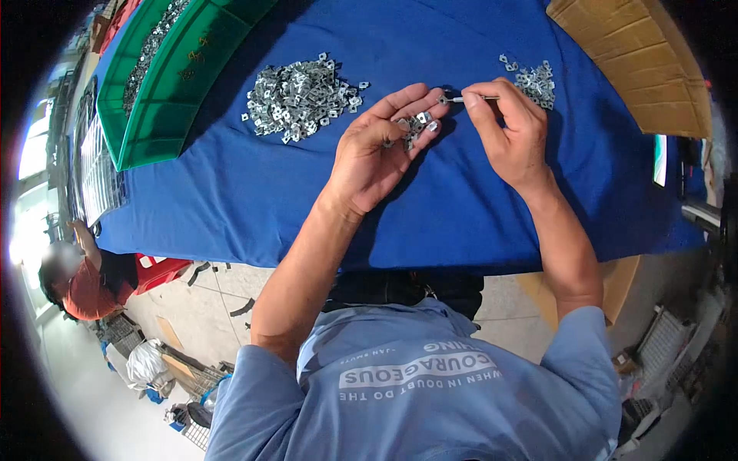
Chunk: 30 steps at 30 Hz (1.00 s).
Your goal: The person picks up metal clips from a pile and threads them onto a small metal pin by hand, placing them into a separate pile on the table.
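Observation:
My left hand (365, 154) is turned palm up, its thumb bent over several small metal clips (419, 123) lying on the fingers. At its fingertips sits one more small metal piece (443, 99). My right hand (513, 131) pinches a thin metal rod-like tool (459, 99) between thumb and index finger. The tool's tip points left and meets the piece at my left fingertips; whether it passes through a hole is too small to tell. A large pile of similar clips (300, 96) lies left of my left hand. Behind my right hand is a smaller pile (536, 83).
A green bin (165, 115) with more small metal parts stands at the left on the blue cloth (223, 192). At the right is a brown cardboard box (638, 61). A person in a red top (91, 288) sits beyond the table's left end.

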Available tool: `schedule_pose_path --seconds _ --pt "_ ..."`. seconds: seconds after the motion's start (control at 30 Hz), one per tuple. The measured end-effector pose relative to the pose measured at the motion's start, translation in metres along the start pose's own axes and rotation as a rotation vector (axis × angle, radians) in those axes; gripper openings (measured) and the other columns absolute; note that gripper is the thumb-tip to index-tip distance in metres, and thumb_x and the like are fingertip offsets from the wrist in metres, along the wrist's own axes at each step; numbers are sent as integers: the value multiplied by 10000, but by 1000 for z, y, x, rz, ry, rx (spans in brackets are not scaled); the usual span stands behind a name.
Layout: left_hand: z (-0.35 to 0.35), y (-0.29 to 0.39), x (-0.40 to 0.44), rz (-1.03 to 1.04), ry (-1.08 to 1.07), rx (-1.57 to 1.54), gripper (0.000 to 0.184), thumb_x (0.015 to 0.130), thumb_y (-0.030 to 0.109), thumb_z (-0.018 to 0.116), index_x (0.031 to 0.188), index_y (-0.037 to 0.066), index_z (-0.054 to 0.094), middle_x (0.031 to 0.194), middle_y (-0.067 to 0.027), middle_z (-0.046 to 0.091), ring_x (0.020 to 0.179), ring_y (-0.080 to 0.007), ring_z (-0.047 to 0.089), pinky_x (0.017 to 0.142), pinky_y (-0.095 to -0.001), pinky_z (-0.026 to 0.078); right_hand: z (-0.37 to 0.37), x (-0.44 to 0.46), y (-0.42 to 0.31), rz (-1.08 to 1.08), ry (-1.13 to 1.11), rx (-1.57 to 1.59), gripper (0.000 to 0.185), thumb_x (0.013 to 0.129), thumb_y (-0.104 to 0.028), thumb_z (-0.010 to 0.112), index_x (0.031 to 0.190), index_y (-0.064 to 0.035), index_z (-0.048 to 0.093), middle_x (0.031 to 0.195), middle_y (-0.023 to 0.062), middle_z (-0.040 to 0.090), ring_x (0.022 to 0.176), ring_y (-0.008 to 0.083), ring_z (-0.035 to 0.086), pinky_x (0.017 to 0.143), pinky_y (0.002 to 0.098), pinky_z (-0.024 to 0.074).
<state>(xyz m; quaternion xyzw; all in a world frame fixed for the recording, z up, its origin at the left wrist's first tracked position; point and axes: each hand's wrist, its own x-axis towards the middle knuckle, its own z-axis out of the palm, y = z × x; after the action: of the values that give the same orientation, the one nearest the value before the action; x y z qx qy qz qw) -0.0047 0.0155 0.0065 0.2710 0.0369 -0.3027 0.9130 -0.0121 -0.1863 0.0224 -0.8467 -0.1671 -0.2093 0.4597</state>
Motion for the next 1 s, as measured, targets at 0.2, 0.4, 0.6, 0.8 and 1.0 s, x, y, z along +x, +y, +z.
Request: schedule_pose_path --seconds 0.2,0.4,0.6,0.8,1.0 --pt "2 1 -1 -11 3 52 566 833 -44 421 1399 -55 425 1451 -217 456 1330 -323 474 1112 -403 403 8 -1 4 -61 -44 -49 67 913 -52 634 892 11 626 791 118 645 648 242 645 558 332 498" --pt "0 3 -3 -5 -15 68 559 833 -49 446 1392 -50 434 1460 -215 450 1353 -314 452 1111 -393 397 6 1 1 -26 -85 -80 51 907 -35 626 892 13 618 810 133 649 691 287 654 600 357 515" --pt "2 0 -1 -5 6 57 592 811 -61 444 1403 -59 410 1460 -246 434 1354 -340 446 1132 -414 378 -3 6 12 28 63 -172 65 910 -44 593 880 12 608 822 150 660 703 321 651 633 390 511" --pt "1 0 -1 -8 -9 46 591 819 -50 441 1410 -41 413 1464 -246 428 1352 -333 448 1123 -408 390 -1 -1 3 -30 -56 23 90 913 -78 652 911 9 630 746 99 631 578 177 602 513 301 464" --pt "-2 -1 -1 -2 -18 28 577 831 -45 444 1407 -31 424 1461 -242 434 1342 -295 458 1112 -395 402 10 -3 3 -145 -118 27 58 898 -29 657 908 13 618 735 115 604 590 223 607 502 322 462"
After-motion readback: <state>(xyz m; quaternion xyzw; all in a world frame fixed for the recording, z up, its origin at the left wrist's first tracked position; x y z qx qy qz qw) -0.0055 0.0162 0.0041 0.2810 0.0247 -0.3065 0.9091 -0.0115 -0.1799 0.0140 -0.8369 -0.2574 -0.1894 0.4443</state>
